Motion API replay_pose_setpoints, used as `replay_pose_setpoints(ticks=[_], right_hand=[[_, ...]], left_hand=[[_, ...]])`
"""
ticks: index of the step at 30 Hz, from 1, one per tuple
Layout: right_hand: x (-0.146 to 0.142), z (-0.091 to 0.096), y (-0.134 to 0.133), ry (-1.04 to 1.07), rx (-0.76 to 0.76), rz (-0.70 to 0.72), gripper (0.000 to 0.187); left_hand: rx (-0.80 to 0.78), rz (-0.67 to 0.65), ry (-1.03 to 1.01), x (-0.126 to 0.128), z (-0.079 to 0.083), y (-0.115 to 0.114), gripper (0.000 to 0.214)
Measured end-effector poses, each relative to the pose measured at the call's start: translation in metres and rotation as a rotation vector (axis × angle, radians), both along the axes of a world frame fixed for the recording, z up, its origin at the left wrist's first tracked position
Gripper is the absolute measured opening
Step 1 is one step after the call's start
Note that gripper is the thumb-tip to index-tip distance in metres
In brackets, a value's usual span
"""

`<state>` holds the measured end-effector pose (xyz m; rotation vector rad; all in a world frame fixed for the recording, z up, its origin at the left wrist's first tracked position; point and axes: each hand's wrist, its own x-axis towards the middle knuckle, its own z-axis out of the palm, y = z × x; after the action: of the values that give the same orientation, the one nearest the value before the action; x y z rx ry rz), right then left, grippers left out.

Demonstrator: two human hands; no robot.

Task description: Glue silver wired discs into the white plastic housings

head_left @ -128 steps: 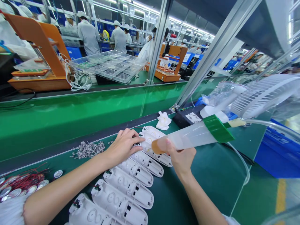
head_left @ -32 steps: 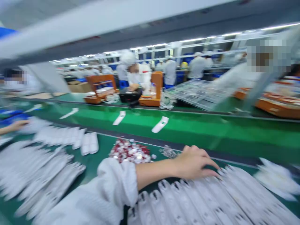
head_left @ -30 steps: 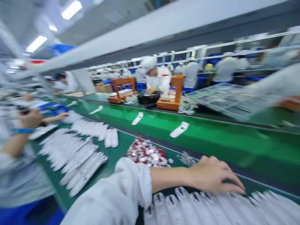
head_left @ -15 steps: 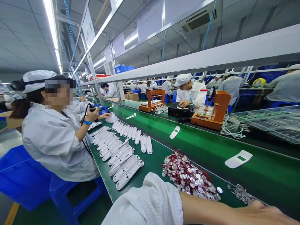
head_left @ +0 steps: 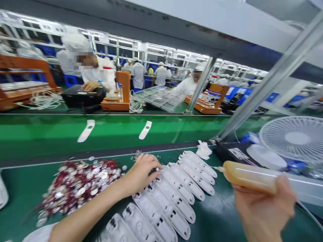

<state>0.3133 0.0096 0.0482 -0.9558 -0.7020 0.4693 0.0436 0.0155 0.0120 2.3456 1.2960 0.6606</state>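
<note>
My left hand (head_left: 142, 172) reaches over the upper ends of a row of white plastic shells (head_left: 160, 215), fingers curled down. A small dark spot shows between its thumb and fingers; what they hold, if anything, I cannot make out. In my right hand (head_left: 264, 211) is a syringe (head_left: 248, 174) with amber contents, lying nearly level, its thin tip pointing left towards the shells. Left of my left hand lies a heap of silvery discs with red wires (head_left: 83, 185). Just behind its knuckles are scattered small metal parts (head_left: 136, 155).
A green conveyor belt (head_left: 118, 131) carries two white covers (head_left: 86, 131). A crumpled white tissue (head_left: 204, 150) lies behind the shells. At right stand a white fan (head_left: 297, 137) and a slanting metal post (head_left: 252, 97). A co-worker (head_left: 88, 67) sits across the belt.
The view has swung right, bringing the shell row, the fan and my right hand with the syringe into sight. My left hand is now over the shells' ends, close to the small metal parts.
</note>
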Motion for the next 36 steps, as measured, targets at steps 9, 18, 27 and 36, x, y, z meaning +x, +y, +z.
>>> replay_pose_setpoints(ticks=[9,18,27,36], right_hand=[[-0.031,-0.030,0.005,0.072,-0.057,-0.051,0.033],[-0.018,-0.066,0.013,-0.438,-0.191,-0.112,0.038],[-0.028,-0.060,0.010,-0.601,-0.193,-0.099,0.032],[-0.030,-0.063,0.013,-0.697,-0.174,-0.133,0.036]], left_hand=[[0.040,-0.083,0.092,0.022,-0.017,0.013,0.021],[0.052,-0.055,0.127,0.044,-0.027,0.035,0.023],[0.119,-0.142,0.057,0.047,-0.037,0.039,0.017],[0.138,-0.126,0.058,0.048,-0.040,0.038,0.017]])
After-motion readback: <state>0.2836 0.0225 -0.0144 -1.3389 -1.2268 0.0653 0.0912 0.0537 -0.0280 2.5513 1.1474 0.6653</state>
